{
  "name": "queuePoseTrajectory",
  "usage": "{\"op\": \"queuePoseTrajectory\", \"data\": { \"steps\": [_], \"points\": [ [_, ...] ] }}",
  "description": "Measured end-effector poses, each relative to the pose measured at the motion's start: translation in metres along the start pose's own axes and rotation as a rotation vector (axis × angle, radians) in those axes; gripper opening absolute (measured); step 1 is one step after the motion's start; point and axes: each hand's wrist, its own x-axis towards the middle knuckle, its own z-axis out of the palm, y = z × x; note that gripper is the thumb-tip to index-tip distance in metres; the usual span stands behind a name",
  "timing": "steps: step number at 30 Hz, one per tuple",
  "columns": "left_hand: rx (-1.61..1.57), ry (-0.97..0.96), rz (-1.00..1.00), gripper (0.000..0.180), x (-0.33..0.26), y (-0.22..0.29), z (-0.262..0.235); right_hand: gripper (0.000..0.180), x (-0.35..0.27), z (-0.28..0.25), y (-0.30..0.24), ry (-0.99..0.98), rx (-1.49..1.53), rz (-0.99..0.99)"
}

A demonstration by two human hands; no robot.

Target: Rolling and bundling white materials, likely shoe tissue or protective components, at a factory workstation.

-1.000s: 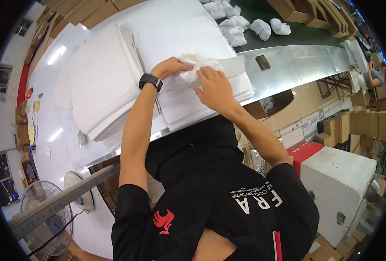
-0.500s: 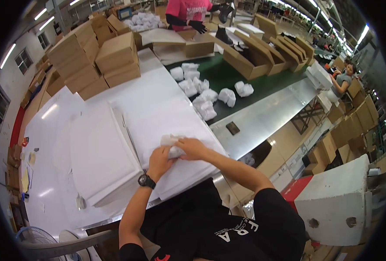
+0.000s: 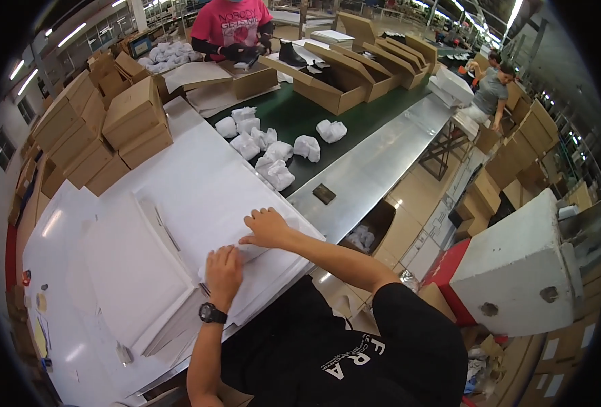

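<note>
On the white surface [image 3: 63,305], a thick paper stack [image 3: 127,271] lies left of the left hand [image 3: 224,271], whose bent fingers touch loose white sheets [image 3: 266,277], any pinch impossible to tell; the right hand [image 3: 266,228] rests open on them. Uneven pressure from the hands could crease or shift a sheet. The hands cover some paper, and white-on-white edges blur.

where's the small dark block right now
In the head view, the small dark block lies on the metal ledge, up and right of the right hand.
</note>
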Motion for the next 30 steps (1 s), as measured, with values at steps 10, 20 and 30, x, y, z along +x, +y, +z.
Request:
{"op": "queuePoseTrajectory", "data": {
  "steps": [10,20,30],
  "points": [
    [-0.229,-0.316,-0.119,0.055,0.025,-0.043,-0.005,0.059,0.008,0.028,0.004,-0.04,0.108,-0.23],
    [0.118,-0.293,-0.315,0.041,0.026,-0.027,0.025,0.055,0.023,0.027,-0.035,0.187,0.002,-0.145],
    [-0.14,-0.097,-0.426,0.072,-0.012,-0.002,0.035,0.081,0.003,0.083,-0.039,0.545,0.871,0.341]
  ]
}}
